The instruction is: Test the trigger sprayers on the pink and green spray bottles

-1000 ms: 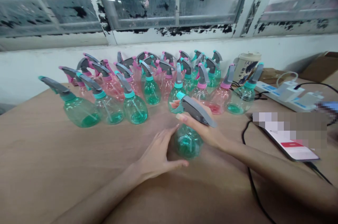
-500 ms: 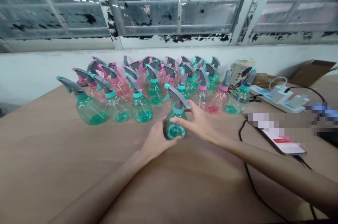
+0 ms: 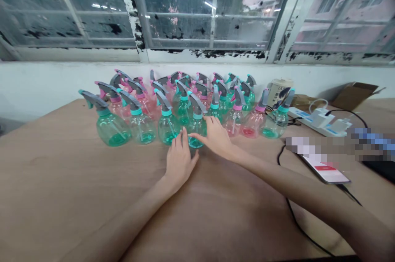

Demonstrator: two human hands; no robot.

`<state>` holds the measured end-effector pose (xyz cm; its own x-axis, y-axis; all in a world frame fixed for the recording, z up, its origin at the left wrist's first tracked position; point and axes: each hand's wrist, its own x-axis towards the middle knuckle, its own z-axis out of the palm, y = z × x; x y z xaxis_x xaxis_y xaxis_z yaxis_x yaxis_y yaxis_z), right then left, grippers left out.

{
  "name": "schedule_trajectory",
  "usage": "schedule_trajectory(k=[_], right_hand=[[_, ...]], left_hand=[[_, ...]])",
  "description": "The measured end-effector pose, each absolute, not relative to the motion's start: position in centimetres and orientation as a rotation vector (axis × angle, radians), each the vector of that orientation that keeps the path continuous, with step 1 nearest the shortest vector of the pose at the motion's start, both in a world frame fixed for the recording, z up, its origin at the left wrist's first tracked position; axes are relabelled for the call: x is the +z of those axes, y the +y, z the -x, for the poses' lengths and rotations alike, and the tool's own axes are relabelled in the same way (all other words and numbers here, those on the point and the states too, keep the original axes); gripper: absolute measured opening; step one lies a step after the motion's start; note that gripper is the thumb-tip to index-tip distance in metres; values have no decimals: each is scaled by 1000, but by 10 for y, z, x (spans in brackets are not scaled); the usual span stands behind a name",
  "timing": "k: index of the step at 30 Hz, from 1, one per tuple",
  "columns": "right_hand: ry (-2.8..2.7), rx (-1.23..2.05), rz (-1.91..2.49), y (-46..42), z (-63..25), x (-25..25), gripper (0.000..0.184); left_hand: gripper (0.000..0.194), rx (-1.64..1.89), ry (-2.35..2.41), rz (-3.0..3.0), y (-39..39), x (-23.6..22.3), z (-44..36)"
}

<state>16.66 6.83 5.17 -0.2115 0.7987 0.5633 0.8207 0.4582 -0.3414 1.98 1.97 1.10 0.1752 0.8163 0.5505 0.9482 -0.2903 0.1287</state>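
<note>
A green spray bottle (image 3: 196, 125) with a grey trigger head and turquoise collar stands upright in the front row. My right hand (image 3: 216, 136) grips it from the right, thumb across the front and fingers reaching round behind. Just in front of it is my left hand (image 3: 180, 157), open, fingers stretched out and thumb apart; whether its fingertips touch the bottle I cannot tell. Close by on the left stands another green spray bottle (image 3: 167, 128). To the right are a clear one with a pink collar (image 3: 233, 122) and a pinkish one (image 3: 251, 124).
Several more green and pink spray bottles (image 3: 112, 130) stand in rows towards the wall. On the right are a printed cup (image 3: 279, 91), a power strip (image 3: 321, 122) with plugs, a phone (image 3: 327, 167) on a black cable (image 3: 291, 208), and cardboard (image 3: 354, 95).
The green spray bottle has moved away from me, into the front row beside the other green ones. My left hand has come off its side and opened; my right hand stays on it.
</note>
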Motion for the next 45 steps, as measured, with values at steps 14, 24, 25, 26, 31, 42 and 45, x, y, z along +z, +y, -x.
schedule_trajectory(k=[14,24,25,26,31,42,45], right_hand=[[-2014,-170,1416,89,-139,55,62],[-1920,-27,1203,92,-178,64,34],[-1892,-15,1209,92,-186,66,27],[-1859,-7,1227,93,-194,68,24],[-1690,0,1398,105,-212,70,29],[-1741,-19,1738,112,-189,78,46],[-1814,-30,1736,98,-196,80,43]], left_hand=[[72,-886,-1661,2190,12,5,-27],[69,-917,-1744,2297,14,0,-26],[68,-911,-1743,2316,14,0,-26],[68,-902,-1741,2331,14,0,-26],[67,-871,-1759,2352,14,2,-26],[58,-972,-1786,2523,13,4,-26],[54,-1029,-1785,2570,14,3,-26]])
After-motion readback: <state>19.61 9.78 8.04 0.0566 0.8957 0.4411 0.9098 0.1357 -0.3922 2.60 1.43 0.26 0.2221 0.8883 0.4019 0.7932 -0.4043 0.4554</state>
